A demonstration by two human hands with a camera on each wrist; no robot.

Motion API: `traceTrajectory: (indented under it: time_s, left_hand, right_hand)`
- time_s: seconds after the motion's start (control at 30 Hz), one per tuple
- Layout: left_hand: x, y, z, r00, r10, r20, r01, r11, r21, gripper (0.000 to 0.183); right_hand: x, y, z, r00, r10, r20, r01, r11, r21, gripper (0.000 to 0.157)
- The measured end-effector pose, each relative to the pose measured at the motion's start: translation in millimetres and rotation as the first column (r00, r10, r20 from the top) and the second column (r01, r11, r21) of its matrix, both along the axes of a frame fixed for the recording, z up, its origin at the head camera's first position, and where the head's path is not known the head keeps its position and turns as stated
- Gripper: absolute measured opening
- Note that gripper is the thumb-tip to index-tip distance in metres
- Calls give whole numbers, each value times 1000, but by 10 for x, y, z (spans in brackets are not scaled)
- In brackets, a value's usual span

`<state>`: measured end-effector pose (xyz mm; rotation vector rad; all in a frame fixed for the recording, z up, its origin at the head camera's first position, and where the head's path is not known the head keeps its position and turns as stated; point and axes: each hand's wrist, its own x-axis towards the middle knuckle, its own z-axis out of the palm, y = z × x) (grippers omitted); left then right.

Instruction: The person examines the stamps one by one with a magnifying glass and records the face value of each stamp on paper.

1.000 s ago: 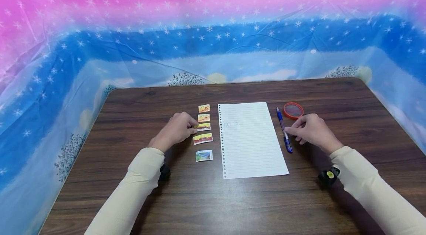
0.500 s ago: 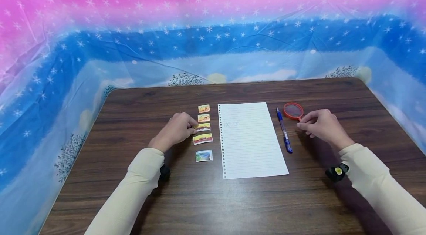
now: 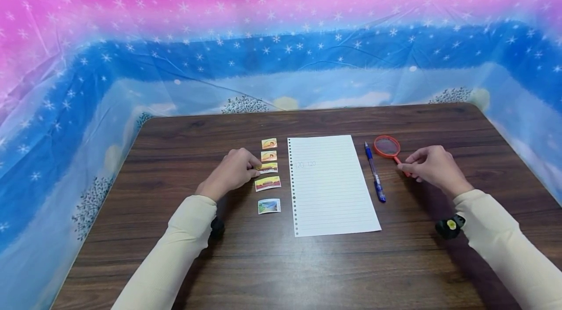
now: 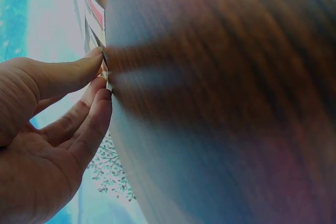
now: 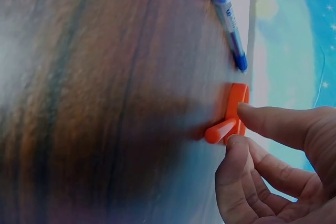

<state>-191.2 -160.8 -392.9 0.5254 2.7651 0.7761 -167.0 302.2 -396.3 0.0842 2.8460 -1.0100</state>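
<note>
2 digits of the right hand [image 3: 436, 168], thumb and forefinger, pinch the handle of a red magnifying glass [image 3: 387, 146] in a narrow grip, the handle's end showing past them; the round lens lies on the table [image 3: 281, 276], to the left of that hand and farther from the person. The left hand [image 3: 231, 173], also narrow, pinches the left end of a yellow-and-red stamp [image 3: 269, 167] between thumb and fingers. That stamp is the middle of 5 in a loose column. Beyond it lie the near orange stamp [image 3: 269, 155], just beside it, and the far orange stamp [image 3: 269, 143], a little apart. On the near side come a like-coloured stamp [image 3: 268, 183] and, nearest the person, a landscape stamp [image 3: 269, 206] in green and blue. Between the 2 hands lies a lined sheet [image 3: 333, 197], with holes down its left edge and faint figures [image 3: 305, 164] that seem to read 120 120. A blue pen [image 3: 375, 173] lies along the sheet's right side, between it and the right hand. Pale sleeves [image 3: 180, 237] cover the forearms. Past the table's far edge hangs a pink-and-blue cloth [image 3: 281, 56] printed with snowflakes.
</note>
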Motion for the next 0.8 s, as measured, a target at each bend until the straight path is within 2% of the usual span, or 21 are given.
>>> traceTrajectory:
  time_s: [0.33, 0.8]
  left_hand:
    - [-12, -6, -6, 1000, -14, -8, 14, 1000, -1, 22]
    - [-17, -1, 1, 1000, 1, 10, -1, 1000, -6, 23]
  right_hand:
    - [10, 50, -63, 998, -12, 62, 12, 1000, 0, 38]
    - [24, 63, -102, 998, 0, 59, -1, 1000, 11, 30]
